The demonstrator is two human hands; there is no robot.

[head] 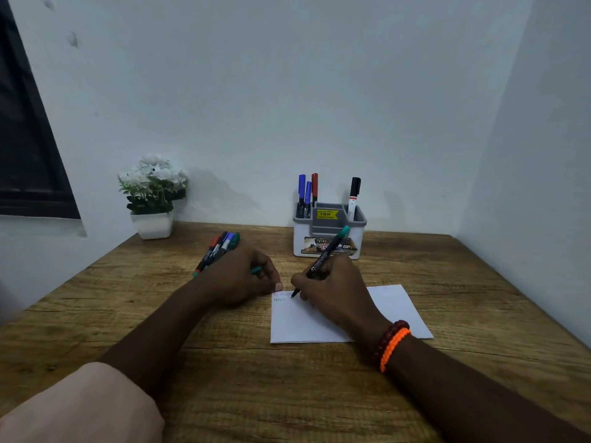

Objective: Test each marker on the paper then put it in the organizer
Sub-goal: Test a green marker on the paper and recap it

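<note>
**Both forearms down on the desk, green marker at the paper**

Nearest of all is the person's left sleeve [80, 407], pale and pushed up at the elbow, with the bare forearm running forward across the wooden table [479, 282] to the left hand [243, 276]. That hand lies knuckles-up just left of the paper [319, 321], fingers curled round a small teal cap [256, 270], its thumb tip touching the sheet's top left corner. Beyond that hand, well left of the paper, a bunch of markers [217, 249] lies on the wood, their ends fanned out past the knuckles.

From the other side the right forearm comes in at a slant, beaded and orange bracelets [391, 345] on its wrist, heel of the hand lying on the paper. The right hand [332, 286] pinches the green marker [323, 260] in a writing grip, barrel tilted back toward the organizer [329, 233], tip touching the paper's top left corner beside two short rows of zigzag scribble [280, 297].

Behind the paper, against the wall, the organizer holds two blue markers [303, 193] and a red marker [314, 187] in its left compartment and a black-capped marker [354, 195] in its right. Far left of the paper stands a potted white flower [153, 193].
</note>
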